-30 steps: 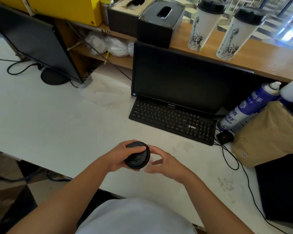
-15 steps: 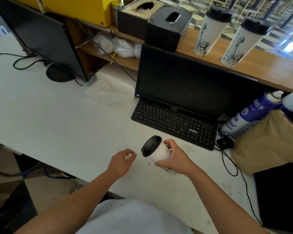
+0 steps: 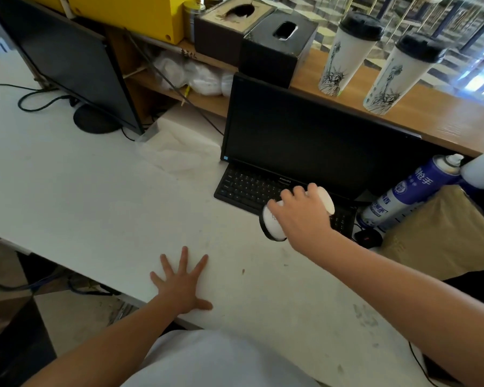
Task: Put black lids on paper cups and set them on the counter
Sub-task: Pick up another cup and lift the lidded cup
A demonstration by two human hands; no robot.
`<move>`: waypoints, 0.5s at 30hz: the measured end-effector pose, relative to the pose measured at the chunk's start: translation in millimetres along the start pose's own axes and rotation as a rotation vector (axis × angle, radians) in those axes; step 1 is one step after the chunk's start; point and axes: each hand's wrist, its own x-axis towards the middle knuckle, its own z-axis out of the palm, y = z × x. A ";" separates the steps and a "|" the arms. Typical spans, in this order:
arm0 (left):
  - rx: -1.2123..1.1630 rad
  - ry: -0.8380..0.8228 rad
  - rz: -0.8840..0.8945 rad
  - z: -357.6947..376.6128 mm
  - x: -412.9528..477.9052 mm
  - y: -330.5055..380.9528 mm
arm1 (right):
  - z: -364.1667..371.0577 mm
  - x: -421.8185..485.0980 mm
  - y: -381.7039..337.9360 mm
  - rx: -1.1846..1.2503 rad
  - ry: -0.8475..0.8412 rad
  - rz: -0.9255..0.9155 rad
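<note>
While the left hand [image 3: 183,286] lies flat, fingers spread, near the table's [image 3: 95,205] front edge, the right hand [image 3: 299,216] grips a paper cup [image 3: 273,223] tipped sideways above the keyboard [image 3: 246,188]. Its black lid [image 3: 274,238] looks pressed on, though blurred.

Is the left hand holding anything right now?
No, the left hand lies flat and spread on the white table, holding nothing.

Cup [image 3: 326,201] blurred, middle hidden under right hand [image 3: 299,216]; lid [image 3: 264,231] top unseen.
</note>
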 end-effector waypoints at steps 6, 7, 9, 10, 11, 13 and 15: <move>-0.007 -0.014 -0.004 -0.2 1.8 1.2 | -9.7 24.6 -24.2 -0.299 -0.196 -0.002; -0.009 -0.016 -0.001 -0.5 1.3 1.6 | -9.2 29.3 -27.2 -0.319 -0.207 -0.003; -0.011 -0.021 -0.002 -1.5 -0.6 0.4 | -8.4 35.1 -31.7 -0.331 -0.201 -0.012; -0.009 -0.025 -0.005 -1.8 -1.0 -0.3 | -7.9 36.3 -32.3 -0.338 -0.193 -0.018; -0.007 -0.027 -0.007 -1.9 -1.3 -0.5 | -6.5 37.5 -32.7 -0.350 -0.185 -0.021; -0.005 -0.026 -0.003 -2.4 -1.4 0.3 | -4.1 37.9 -32.5 -0.366 -0.181 -0.019; -0.010 -0.031 0.000 -2.0 -1.1 1.6 | -0.9 37.6 -33.1 -0.363 -0.182 -0.013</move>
